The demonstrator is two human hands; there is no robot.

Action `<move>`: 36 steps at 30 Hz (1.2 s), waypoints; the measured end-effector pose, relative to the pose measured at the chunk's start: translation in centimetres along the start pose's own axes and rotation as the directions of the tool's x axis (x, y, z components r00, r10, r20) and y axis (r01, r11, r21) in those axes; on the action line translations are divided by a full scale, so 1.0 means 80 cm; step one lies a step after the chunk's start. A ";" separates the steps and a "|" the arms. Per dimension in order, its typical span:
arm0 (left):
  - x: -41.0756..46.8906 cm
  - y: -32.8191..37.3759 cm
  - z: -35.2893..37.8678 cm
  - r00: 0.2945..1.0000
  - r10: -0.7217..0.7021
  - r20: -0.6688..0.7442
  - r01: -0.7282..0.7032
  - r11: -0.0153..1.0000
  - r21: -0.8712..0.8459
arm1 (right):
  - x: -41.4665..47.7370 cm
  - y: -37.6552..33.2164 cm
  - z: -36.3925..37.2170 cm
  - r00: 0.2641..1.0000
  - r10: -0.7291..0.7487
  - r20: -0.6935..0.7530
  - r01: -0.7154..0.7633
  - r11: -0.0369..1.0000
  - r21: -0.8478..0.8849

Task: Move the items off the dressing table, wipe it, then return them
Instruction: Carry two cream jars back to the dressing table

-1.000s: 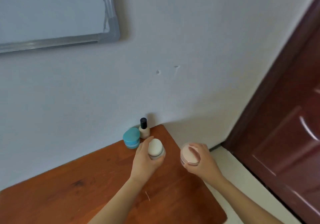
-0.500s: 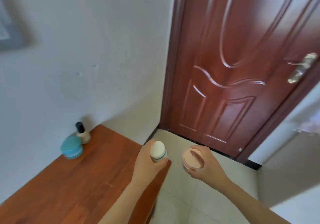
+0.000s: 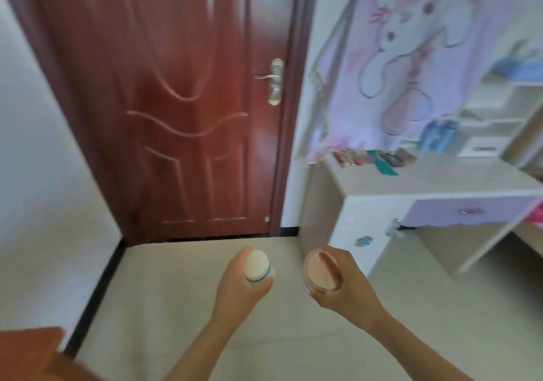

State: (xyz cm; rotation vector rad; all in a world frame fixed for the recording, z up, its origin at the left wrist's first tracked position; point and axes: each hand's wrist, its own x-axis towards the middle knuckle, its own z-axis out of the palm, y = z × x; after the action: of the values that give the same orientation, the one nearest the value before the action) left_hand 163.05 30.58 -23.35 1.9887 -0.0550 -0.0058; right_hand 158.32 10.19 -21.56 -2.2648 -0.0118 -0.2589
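two bare hands, each holding one item above the pale floor (image 3: 164,298). the left hand (image 3: 236,294) curls round one white bottle (image 3: 256,266) with a teal band, which stands up from the fist at its 1 o'clock. the right hand (image 3: 351,288) grips one round pink jar (image 3: 322,273), at its 9 o'clock; its contents are too blurred to tell. one dressing table (image 3: 29,344) corner shows at 8 o'clock, well apart from both hands. one red-brown door (image 3: 176,101) at 11 o'clock, one pale desk (image 3: 426,180) at 3 o'clock.

Bottle (image 3: 257,266) in left hand (image 3: 236,294), jar (image 3: 322,272) in right hand (image 3: 348,291), moved off dressing table (image 3: 29,344)
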 end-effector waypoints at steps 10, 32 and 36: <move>0.036 0.088 0.245 0.929 0.102 0.357 -0.101 0.995 -0.021 | -0.038 0.167 -0.167 0.930 0.240 -0.278 -0.267 0.962 -0.063; 0.328 0.194 0.558 0.754 0.178 0.632 -0.177 0.982 -0.065 | 0.167 0.373 -0.312 0.747 0.425 -0.511 -0.465 0.883 0.054; 0.338 0.207 0.612 0.724 0.148 0.674 -0.180 0.983 -0.023 | 0.174 0.420 -0.348 0.697 0.483 -0.529 -0.514 0.852 0.101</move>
State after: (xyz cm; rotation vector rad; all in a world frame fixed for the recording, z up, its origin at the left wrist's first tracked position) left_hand 188.06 -22.00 -27.57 1.9216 -0.7132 -0.6253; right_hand 170.05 -33.74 -26.68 -2.0723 0.9139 -0.5953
